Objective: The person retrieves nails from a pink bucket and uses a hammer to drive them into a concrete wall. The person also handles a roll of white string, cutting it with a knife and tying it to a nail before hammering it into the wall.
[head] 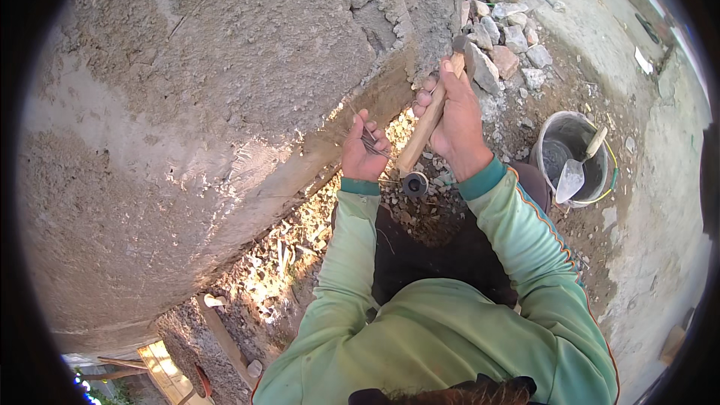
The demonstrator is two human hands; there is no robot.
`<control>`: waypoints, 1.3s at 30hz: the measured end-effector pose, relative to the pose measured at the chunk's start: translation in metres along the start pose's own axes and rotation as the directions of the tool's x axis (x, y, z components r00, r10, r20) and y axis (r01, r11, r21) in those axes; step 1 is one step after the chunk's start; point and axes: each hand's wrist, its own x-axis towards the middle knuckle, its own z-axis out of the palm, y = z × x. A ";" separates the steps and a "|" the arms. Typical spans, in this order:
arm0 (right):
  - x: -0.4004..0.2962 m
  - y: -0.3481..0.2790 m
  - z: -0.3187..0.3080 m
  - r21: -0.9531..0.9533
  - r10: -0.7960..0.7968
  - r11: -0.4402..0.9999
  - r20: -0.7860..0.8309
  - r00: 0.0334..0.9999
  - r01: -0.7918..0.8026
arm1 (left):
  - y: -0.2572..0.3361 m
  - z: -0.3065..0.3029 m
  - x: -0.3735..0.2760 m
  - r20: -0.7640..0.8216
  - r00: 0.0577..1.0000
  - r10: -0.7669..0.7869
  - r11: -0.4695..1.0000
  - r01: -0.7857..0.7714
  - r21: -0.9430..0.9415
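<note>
My left hand (365, 152) is closed around a small bunch of thin metal nails (369, 142), some jutting out past the fingers. In my right hand (458, 109) is a hammer (430, 118), gripped by its pale wooden handle. The dark hammer head (461, 44) points away from me, near the corner of a rough cement-rendered wall (225, 90). Both hands are close to the wall's brownish lower edge (388, 90). Below the handle's end there is a round grey object with a dark centre (415, 184); what it is I cannot tell.
Broken stones (506, 39) are heaped beyond the wall corner. A bucket (545, 152) stands at my right, with a trowel (572, 177) resting in it. Gravel and rubble (275, 259) run along the wall's foot. Wooden planks (169, 371) lie at lower left.
</note>
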 end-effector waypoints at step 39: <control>0.052 0.023 -0.022 -0.192 -0.202 0.968 -0.214 0.956 0.162 | -0.039 0.172 0.166 0.077 0.995 -0.057 0.816 0.002 0.578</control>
